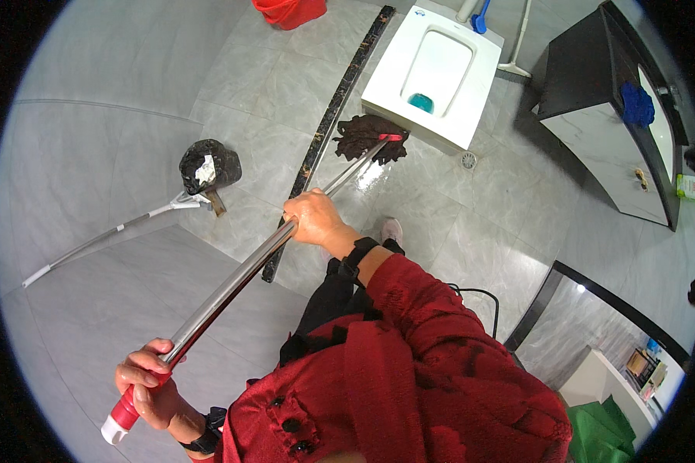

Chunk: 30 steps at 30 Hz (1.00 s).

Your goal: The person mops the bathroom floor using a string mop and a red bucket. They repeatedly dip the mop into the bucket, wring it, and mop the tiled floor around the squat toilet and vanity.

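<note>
Left hand: fist wrapped around the mop handle near its red end.
Right hand: clenched around the handle higher up.
Mop head: dark, on wet floor beside squat toilet.

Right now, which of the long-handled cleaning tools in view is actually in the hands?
The mop with the metal pole, gripped by left hand and right hand. The white-handled tool lies untouched on the floor.

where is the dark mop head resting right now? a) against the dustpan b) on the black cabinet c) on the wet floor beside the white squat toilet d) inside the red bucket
c: the dark mop head lies on the wet tiles at the near corner of the white squat toilet, with both hands on the mop handle.
</note>
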{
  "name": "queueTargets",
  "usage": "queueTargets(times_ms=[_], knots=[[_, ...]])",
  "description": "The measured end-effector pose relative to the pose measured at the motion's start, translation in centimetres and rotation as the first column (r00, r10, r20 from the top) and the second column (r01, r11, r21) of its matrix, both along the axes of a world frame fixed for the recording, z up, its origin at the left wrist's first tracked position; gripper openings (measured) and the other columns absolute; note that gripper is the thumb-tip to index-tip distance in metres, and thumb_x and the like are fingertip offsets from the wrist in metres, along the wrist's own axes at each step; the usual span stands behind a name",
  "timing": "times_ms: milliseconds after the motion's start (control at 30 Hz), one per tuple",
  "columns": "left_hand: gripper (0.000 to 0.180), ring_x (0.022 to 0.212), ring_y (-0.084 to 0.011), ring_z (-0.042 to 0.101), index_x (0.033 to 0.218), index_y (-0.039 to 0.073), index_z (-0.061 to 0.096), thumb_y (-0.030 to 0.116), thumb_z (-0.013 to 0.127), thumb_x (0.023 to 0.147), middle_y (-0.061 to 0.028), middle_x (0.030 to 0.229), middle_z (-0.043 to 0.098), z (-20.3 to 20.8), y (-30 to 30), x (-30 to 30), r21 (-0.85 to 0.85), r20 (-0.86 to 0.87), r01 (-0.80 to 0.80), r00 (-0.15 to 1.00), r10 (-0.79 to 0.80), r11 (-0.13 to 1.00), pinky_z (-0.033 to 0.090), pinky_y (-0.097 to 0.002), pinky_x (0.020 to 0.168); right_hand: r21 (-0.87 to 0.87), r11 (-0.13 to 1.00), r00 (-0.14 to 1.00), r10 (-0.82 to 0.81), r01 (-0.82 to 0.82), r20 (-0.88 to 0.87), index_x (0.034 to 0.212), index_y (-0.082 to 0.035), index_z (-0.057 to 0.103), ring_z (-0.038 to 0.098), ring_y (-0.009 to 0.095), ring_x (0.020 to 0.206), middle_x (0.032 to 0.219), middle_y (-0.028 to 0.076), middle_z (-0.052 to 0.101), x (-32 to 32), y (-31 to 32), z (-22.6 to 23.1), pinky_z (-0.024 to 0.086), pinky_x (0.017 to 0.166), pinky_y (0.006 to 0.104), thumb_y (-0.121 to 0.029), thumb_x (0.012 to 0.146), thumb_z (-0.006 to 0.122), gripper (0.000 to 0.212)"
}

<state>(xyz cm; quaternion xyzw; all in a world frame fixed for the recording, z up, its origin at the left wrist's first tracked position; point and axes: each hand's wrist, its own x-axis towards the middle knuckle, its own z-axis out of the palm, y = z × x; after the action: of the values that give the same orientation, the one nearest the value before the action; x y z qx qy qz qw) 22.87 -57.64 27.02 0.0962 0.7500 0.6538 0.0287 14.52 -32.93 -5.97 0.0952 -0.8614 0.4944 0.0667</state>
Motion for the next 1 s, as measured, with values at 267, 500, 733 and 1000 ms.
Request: queueTargets(times_ms=[267,500,733,1000], knots=[[0.035,0.093,-0.0369,0.065,0.069,0.006,0.049,0.031,0.057,0.091,-0.0131,0.078,0.059,0.0,2.2,0.8,0.010,-0.009,0.085,0.996,-0.085,0.996,0.060,-0.0448,0.064,0.036,0.996,0.996,-0.085,0.086,-0.021,0.063,-0.011,0.058,0.061,0.030,0.068,0.063,0.008,0.061,2.9,1.6,0.3,0.045,0.070,0.0404,-0.019,0.066,0.067,0.012],[0.037,0.084,-0.0384,0.067,0.068,0.005,0.052,0.035,0.063,0.087,-0.0166,0.074,0.064,-2.7,3.8,0.9,0.089,0.087,0.075,0.993,-0.083,0.993,0.057,-0.0501,0.072,0.048,0.992,0.991,-0.118,0.115,0.060,0.064,-0.012,0.053,0.059,0.034,0.066,0.064,0.008,0.058,8.0,5.8,-2.1,0.043,0.065,0.0429,-0.020,0.066,0.070,0.018],[0.030,0.093,-0.0395,0.068,0.073,0.002,0.058,0.027,0.062,0.089,-0.0198,0.086,0.070,-7.4,5.4,0.4,0.188,0.189,0.232,0.945,-0.267,0.954,0.052,-0.0516,0.090,0.245,0.944,0.958,-0.257,0.221,0.128,0.061,-0.011,0.053,0.059,0.037,0.066,0.062,0.012,0.056,14.0,9.7,-4.6,0.046,0.065,0.0454,-0.016,0.067,0.070,0.018],[0.032,0.087,-0.0397,0.068,0.070,0.001,0.057,0.027,0.065,0.086,-0.0202,0.078,0.068,-3.5,-4.0,0.7,0.084,0.106,0.224,0.967,-0.232,0.971,0.053,-0.0523,0.086,0.256,0.964,0.987,-0.109,0.075,0.121,0.069,-0.012,0.058,0.063,0.036,0.071,0.068,0.010,0.061,12.5,-1.0,-4.6,0.047,0.069,0.0472,-0.014,0.060,0.074,0.019]])
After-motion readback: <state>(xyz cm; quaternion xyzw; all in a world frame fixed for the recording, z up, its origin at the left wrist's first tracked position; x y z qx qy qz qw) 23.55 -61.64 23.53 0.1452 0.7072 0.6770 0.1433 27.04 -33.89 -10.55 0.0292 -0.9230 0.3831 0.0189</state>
